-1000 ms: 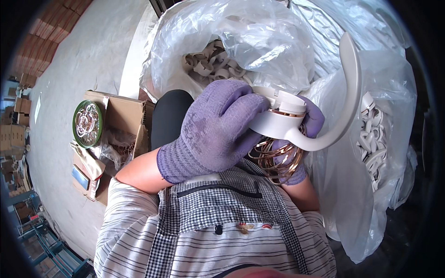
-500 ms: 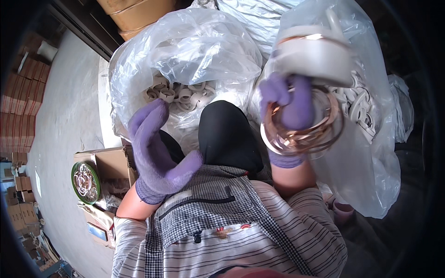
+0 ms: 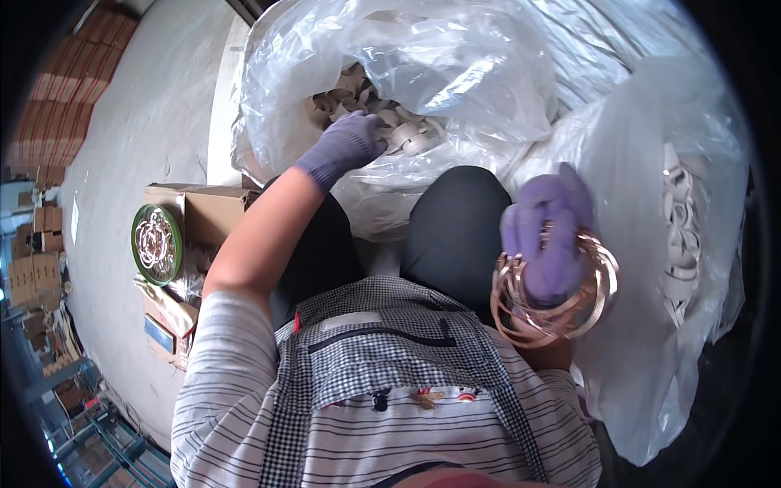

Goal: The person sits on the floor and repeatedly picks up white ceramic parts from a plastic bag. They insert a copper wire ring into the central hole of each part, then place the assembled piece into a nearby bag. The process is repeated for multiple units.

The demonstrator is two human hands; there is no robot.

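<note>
My left hand (image 3: 351, 145), in a purple glove, reaches into the left clear plastic bag (image 3: 285, 134). Its fingers curl down onto the white plastic ring-shaped parts (image 3: 416, 140) there; their tips are partly hidden. My right hand (image 3: 553, 228), also gloved and somewhat blurred, is above my right thigh, beside the right plastic bag (image 3: 626, 358). A bundle of thin copper-coloured rings (image 3: 604, 272) hangs around its bent fingers and wrist. More white plastic parts (image 3: 682, 236) lie inside the right bag.
At left, a green round tray (image 3: 136, 236) of shiny rings rests by an open cardboard box (image 3: 215, 213). A phone-like dark rectangle (image 3: 159, 333) lies below it. Stacked cartons (image 3: 69, 89) stand across the concrete floor (image 3: 154, 98).
My left hand has moved from mid-air into the left bag. My right hand has let go of a large white plastic part and come down with the rings. The view has shifted.
</note>
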